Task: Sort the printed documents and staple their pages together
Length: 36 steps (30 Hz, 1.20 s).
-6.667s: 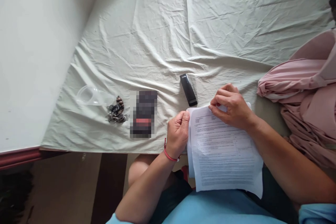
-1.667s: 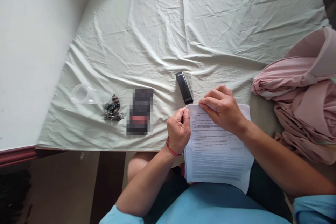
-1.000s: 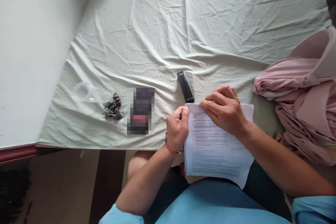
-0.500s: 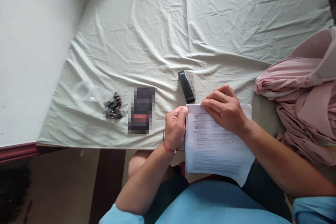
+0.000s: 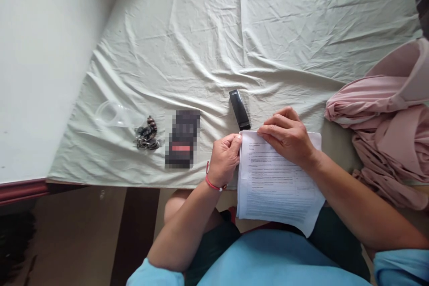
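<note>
A stack of printed paper sheets (image 5: 275,187) lies over the table's front edge, its lower part hanging above my lap. My left hand (image 5: 225,158), with a red bracelet at the wrist, pinches the stack's upper left corner between thumb and fingers. At the top edge my right hand (image 5: 286,136) is closed on the paper, its fingers bent over the edge and its thumb hidden. Just beyond the sheets a black stapler (image 5: 240,109) rests on the cloth, touching neither hand.
Left of my hands lies a pixelated dark rectangular object (image 5: 182,138). Farther left are a bunch of keys (image 5: 147,136) and a clear plastic cup (image 5: 115,114) on its side. Pink fabric (image 5: 389,94) is heaped at the right. A pale cloth (image 5: 201,31) covers the table.
The view has shifted very slightly. Both hands keep their grip at the top of the paper stack, with almost no movement.
</note>
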Each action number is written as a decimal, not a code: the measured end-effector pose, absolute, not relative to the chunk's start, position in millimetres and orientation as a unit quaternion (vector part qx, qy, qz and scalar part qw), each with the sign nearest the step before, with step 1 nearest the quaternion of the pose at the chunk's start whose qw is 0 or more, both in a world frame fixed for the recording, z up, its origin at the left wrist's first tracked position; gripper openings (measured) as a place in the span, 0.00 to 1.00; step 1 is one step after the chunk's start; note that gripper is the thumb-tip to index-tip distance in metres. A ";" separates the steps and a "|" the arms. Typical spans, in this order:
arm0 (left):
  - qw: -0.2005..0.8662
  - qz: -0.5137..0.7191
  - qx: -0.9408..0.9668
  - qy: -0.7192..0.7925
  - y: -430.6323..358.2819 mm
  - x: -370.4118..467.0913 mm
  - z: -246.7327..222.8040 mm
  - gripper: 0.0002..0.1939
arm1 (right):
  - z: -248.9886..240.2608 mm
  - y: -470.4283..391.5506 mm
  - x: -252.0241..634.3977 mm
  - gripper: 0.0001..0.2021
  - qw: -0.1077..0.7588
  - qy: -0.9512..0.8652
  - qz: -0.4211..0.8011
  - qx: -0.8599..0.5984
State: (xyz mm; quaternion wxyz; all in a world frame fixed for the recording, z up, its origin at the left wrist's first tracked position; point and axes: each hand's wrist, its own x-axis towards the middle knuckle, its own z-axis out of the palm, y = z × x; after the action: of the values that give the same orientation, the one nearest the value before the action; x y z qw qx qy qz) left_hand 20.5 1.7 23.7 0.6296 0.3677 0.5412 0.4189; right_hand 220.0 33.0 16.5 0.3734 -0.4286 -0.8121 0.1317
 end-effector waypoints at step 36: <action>0.416 0.379 0.573 0.595 -4.1 27.1 16.6 0.20 | 23.1 7.1 209.2 0.09 0.290 -0.801 0.045 -0.521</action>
State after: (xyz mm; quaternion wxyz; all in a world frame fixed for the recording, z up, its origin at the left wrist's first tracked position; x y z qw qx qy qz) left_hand 27.1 -4.1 16.6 0.4163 0.5732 0.5952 0.3793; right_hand 209.2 7.1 23.1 0.2903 -0.5209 -0.8015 0.0452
